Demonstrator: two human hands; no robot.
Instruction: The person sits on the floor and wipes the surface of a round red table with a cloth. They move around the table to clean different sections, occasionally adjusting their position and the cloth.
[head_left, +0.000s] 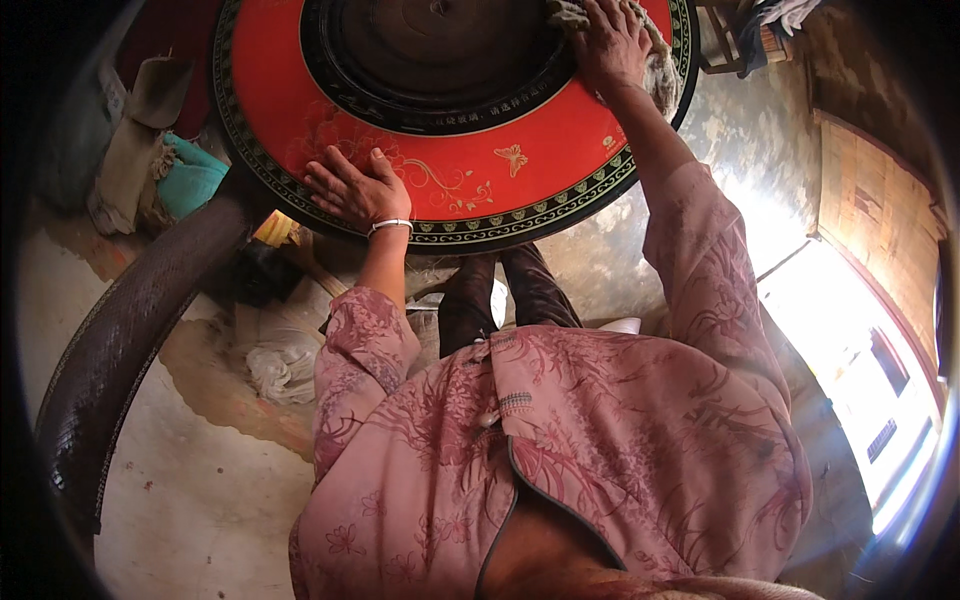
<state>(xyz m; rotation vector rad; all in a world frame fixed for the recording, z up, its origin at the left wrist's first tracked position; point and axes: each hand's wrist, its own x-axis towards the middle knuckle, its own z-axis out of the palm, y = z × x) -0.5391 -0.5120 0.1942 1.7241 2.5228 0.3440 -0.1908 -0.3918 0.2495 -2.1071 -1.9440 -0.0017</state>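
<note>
A round table top (457, 161) lies before me, glossy red with gold flower and butterfly patterns and a black patterned rim. Its middle is a dark round plate (435, 52), encircled by a black band that bears writing. My left hand (361, 184), with a white metal bangle at the wrist, rests flat on the red surface near the left front edge and holds nothing. Over at the right side, my right hand (616, 46) presses on a crumpled greyish cloth (661, 81), which shows around the fingers and reaches the black rim.
A thick dark pipe (142, 322) with a scaly texture curves from the table's left edge. On the floor lie a white plastic bag (283, 369) and a teal bag (189, 176). A wooden stool (724, 41) with clothing stands top right; a bright doorway (862, 352) is at right.
</note>
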